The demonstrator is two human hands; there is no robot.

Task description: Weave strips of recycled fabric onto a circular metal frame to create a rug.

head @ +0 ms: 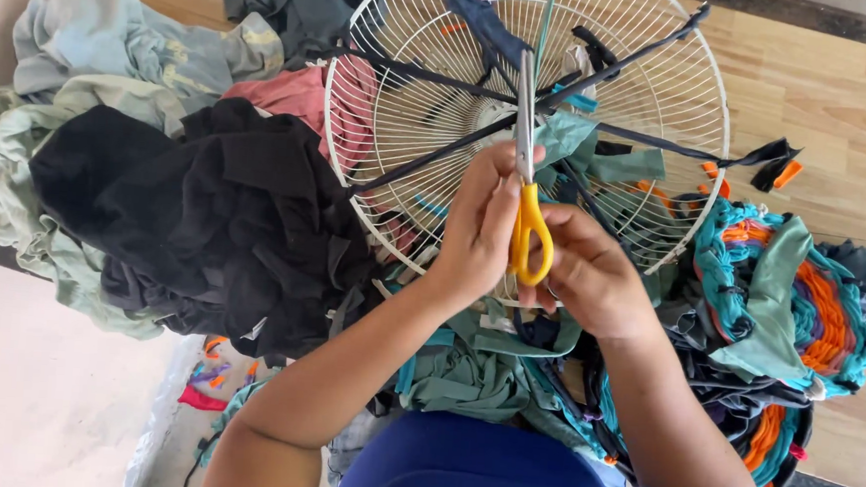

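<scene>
Gripping the scissors [526, 194] between both hands, I keep their long axis upright, steel blades pointing away from me over the white wire fan guard [402, 101]. My right hand [591, 273] curls through the smooth yellow plastic loops; my left hand [484, 222] closes around the blades. Soft black cloth [205, 209] lies crumpled left of my left hand.

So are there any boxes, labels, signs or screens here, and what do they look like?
None that I can see: no package, label, sign or screen.
Only cloth piles, a white wire fan guard and yellow-handled scissors, with the left hand and right hand on them.
</scene>
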